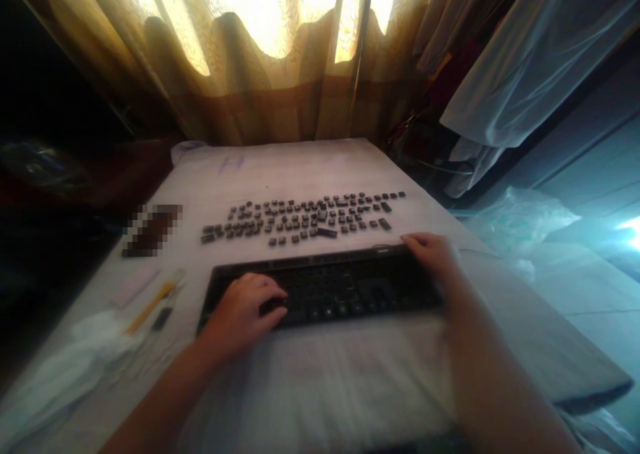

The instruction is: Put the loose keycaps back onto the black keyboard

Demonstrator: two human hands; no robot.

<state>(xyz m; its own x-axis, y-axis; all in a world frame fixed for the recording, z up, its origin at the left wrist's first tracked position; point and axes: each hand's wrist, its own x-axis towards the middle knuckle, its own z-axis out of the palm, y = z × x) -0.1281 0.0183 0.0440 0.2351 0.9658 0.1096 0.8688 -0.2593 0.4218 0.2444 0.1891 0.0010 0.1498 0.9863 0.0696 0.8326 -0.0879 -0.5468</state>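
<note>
A black keyboard (320, 284) lies on the cloth-covered table, many of its keycaps off and a few still in its bottom row. Over its left part is my left hand (253, 304), fingers curled, thumb and fingertips close together at the lower row; whether a small key is between them is too blurred to tell. My right hand (430, 254) is at the keyboard's upper right corner, its fingers resting on the edge. Behind the keyboard, loose black keycaps (305, 221) lie spread in uneven rows.
On the left of the table (300, 171) lie a pixelated dark object (153, 231), a pink piece (134, 286), a yellow tool (150, 306), a small black item (162, 318) and white cloth (75, 351). Curtains (270, 107) hang behind; a plastic bag (520, 217) is at right.
</note>
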